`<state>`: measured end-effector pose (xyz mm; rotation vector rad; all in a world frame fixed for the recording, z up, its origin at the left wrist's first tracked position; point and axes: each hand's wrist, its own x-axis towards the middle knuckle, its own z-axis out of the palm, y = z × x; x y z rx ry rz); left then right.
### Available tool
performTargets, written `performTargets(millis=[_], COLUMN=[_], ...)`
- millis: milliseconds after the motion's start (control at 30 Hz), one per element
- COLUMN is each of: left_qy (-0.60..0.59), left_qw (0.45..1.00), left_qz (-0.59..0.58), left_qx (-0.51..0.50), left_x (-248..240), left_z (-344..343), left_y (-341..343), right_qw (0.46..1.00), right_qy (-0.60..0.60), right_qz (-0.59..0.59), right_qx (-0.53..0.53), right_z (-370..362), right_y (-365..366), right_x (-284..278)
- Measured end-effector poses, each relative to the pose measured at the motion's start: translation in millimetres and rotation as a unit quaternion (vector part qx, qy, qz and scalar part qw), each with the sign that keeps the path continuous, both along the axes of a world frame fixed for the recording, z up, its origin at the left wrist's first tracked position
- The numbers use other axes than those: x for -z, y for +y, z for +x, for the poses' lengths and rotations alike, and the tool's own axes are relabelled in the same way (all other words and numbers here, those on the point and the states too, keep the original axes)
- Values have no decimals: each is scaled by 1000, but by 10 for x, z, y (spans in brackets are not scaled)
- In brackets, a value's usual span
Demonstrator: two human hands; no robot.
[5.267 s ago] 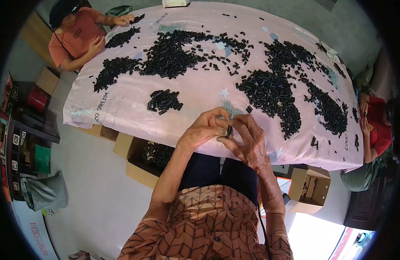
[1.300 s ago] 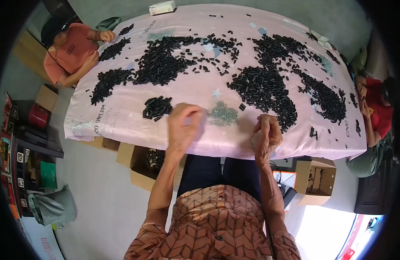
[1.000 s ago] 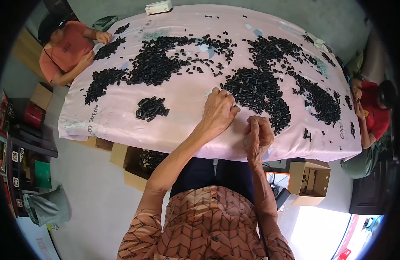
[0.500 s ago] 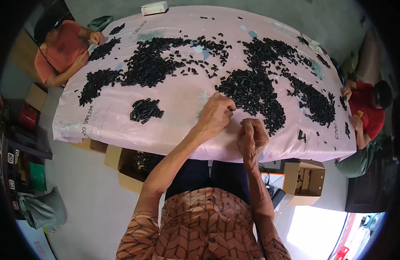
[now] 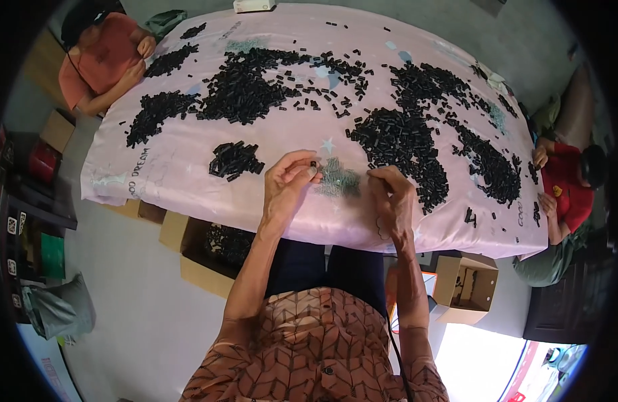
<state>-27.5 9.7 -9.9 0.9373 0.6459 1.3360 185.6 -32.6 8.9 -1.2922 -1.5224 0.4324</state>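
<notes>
My left hand is raised just left of a loose pile of small grey-green pieces, too fine to name. A small black tubular piece is pinched between its thumb and fingers. On the pile's other side, my right hand hovers over the cloth with thumb and forefinger together; whatever they hold is too small to make out. Beyond my right hand spreads a big heap of black tubular pieces. A smaller heap of black pieces lies left of my left hand.
More black heaps cover the pink cloth-covered table. One person works at the left end, another at the right. Open cardboard boxes stand below the near edge: a left box with black pieces, and a right box.
My left hand has drawn back leftward from the big black heap, now with a black piece in its fingers, uncovering the grey-green pile. My right hand has shifted slightly, its fingers turned toward that pile.
</notes>
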Motion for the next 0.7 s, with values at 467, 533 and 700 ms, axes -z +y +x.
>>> performTargets(millis=[467, 533, 700], left_qy=[-44, -42, -67], left_qw=[999, 999, 998], left_qz=[14, 9, 12], left_qx=[-15, -21, -14], left_x=[41, 62, 92], left_z=[-51, -44, -28], left_y=[-2, -19, -14], right_qw=[988, 984, 977], right_qy=[-107, -163, -212], right_qz=[-12, -2, 16], right_qx=[-108, -75, -34], right_z=[-326, -414, -510], right_y=[-215, -233, -231], right_x=[-11, 44, 41])
